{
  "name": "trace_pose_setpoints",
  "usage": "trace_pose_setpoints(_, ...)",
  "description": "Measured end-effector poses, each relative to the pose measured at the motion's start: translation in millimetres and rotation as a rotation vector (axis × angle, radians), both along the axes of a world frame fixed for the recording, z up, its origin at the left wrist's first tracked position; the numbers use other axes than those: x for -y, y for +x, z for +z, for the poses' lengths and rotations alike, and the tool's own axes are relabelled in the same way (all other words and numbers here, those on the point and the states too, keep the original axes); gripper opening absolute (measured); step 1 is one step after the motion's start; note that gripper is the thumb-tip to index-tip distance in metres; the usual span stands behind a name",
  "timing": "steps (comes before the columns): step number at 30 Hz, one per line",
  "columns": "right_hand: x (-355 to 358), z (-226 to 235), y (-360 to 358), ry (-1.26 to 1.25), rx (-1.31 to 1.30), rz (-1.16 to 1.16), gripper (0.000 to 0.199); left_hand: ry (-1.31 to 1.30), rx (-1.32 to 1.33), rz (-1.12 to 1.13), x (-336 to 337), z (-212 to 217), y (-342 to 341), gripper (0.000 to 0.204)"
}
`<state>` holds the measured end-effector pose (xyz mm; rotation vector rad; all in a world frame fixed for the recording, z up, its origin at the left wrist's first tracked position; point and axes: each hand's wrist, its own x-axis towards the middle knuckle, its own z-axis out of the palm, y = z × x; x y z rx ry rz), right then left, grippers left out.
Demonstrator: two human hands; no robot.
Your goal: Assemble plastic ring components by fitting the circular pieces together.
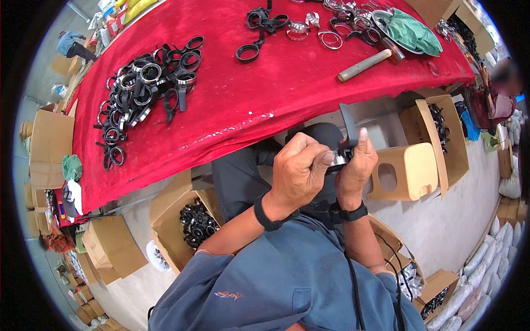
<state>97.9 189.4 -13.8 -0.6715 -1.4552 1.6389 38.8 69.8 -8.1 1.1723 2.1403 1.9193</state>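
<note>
In front of my lap, both hands hold a black ring piece with a flat upright arm (pixel 348 126). A silver metal ring (pixel 337 161) shows in its round part, largely covered by my fingers. My left hand (pixel 300 172) is closed, thumb and curled fingers pressed against the ring. My right hand (pixel 356 168) grips the piece from the other side, its thumb pointing up along the arm. On the red-covered table (pixel 237 102) lies a heap of similar black ring pieces (pixel 144 83), many with silver rings in them. Loose silver rings (pixel 298 31) lie further back.
A hammer (pixel 372 62) lies near the table's right edge, beside a tray with green cloth (pixel 411 34). Below stand a carton of black parts (pixel 196 223), a beige plastic stool (pixel 406 172) and another open carton (pixel 450 143). A person (pixel 76 45) bends over at the far left.
</note>
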Motion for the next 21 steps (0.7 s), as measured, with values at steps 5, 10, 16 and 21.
trace_pose_setpoints(5,-0.9,3.6,0.3,0.124,0.062,-0.050,0.051,0.005,-0.373,0.215,-9.4,0.6,-6.5,0.034)
trace_pose_setpoints(10,-2.5,6.2,-2.4,0.165,0.060,-0.074,0.053,-0.009,-0.457,0.237,-11.6,-1.1,-5.6,0.029)
trace_pose_setpoints(16,-9.2,-0.5,-3.7,0.075,0.035,-0.034,0.054,0.028,-0.449,0.211,-19.1,-3.2,-8.2,0.026)
trace_pose_setpoints(21,-14.1,-7.7,-7.7,0.089,0.052,-0.069,0.055,0.017,-0.443,0.202,-21.2,-6.4,-7.5,0.027)
